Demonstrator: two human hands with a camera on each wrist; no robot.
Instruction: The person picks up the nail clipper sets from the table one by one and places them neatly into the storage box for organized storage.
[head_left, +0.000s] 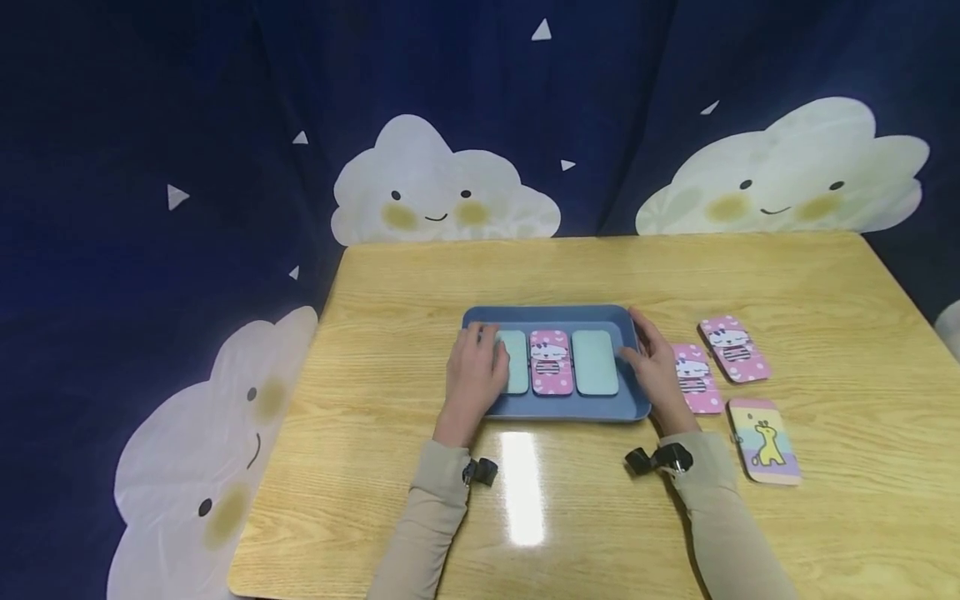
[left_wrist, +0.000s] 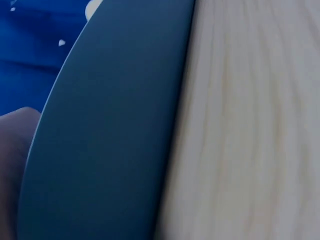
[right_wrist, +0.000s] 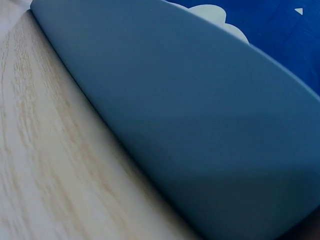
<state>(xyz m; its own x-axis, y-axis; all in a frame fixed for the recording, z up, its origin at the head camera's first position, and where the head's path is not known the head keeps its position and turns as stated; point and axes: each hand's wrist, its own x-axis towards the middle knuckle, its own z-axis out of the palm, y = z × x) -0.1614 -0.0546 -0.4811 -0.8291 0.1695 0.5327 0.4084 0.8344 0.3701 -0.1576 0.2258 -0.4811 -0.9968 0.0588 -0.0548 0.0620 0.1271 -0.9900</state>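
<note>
A blue tray [head_left: 558,407] lies on the table with pale green and pink flat cases in a row inside. My left hand [head_left: 474,375] reaches over the tray's left end, its thumb overlapping the left pale green case [head_left: 514,362]; whether it pinches that case I cannot tell. The pink cat case [head_left: 551,362] sits in the middle, beside the right pale green case [head_left: 596,362]. My right hand [head_left: 657,373] grips the tray's right wall, thumb inside the rim and fingers outside. Both wrist views are mostly filled by the tray's outer wall [left_wrist: 110,115].
Right of the tray, on the wooden table [head_left: 360,400], lie a pink cat case [head_left: 695,379] partly behind my right hand, another pink cat case [head_left: 735,350], and a striped giraffe case [head_left: 765,442]. A dark blue curtain [head_left: 480,67] with clouds hangs behind the table.
</note>
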